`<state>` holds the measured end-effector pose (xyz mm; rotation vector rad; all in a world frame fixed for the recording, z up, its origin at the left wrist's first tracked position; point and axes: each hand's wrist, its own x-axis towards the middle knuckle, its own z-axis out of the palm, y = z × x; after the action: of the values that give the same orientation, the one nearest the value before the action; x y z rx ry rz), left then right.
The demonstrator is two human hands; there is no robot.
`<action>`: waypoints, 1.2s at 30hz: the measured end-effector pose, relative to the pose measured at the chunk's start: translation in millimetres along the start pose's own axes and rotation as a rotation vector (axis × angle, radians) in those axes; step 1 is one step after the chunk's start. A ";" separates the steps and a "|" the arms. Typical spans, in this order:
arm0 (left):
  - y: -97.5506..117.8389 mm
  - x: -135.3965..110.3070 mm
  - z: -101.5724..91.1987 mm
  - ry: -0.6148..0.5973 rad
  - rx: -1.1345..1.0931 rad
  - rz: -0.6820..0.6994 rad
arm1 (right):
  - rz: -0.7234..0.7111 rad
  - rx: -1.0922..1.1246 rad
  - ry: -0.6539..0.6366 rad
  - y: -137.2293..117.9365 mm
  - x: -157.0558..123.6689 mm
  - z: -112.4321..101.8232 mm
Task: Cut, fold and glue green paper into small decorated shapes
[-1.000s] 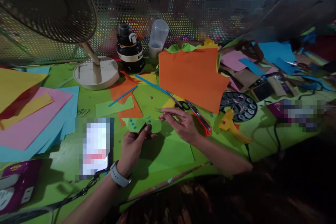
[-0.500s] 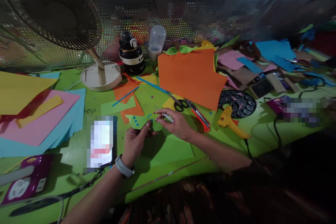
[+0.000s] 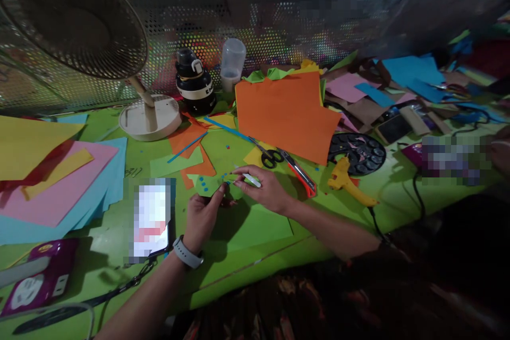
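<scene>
Where our left hand (image 3: pixel 204 218) pinches: green paper (image 3: pixel 214 184) — blue bits (image 3: pixel 203 184) on it
Right hand (image 3: pixel 269 191): closed too — we've got a slim pale tool (image 3: pixel 252 180)

Left hand (image 3: pixel 203 218) pinches, the right hand (image 3: pixel 263 188) (also pinching) near.

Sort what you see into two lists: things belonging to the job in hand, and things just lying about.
Job in hand:
green paper with blue squares, in the left hand
slim tool, in the right hand

Apparently just lying about:
phone
scissors
cutter
glue gun
black bottle
</scene>
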<state>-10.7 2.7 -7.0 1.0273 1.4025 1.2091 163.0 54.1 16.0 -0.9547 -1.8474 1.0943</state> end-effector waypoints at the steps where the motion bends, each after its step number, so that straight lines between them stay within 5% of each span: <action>1: 0.0 -0.1 -0.3 0.000 -0.004 0.001 | 0.006 -0.001 0.002 -0.1 0.0 -0.1; 14: 3.0 -0.7 1.7 0.024 -0.059 0.092 | -0.067 0.033 -0.036 0.9 -4.1 4.1; 24: -2.6 7.5 -1.6 -0.139 -0.186 -0.107 | 0.064 0.097 -0.006 7.8 6.9 -12.9; 32: -3.8 6.9 -0.1 -0.169 -0.198 -0.099 | -0.025 -0.001 -0.041 7.3 7.0 -10.6; 36: -3.1 5.7 -2.6 -0.124 -0.221 -0.123 | -0.151 -0.308 0.006 8.1 7.6 -23.7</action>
<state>-14.2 7.4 -10.8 0.8354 1.1886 1.1603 182.4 71.6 18.3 -0.9690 -2.0851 0.7285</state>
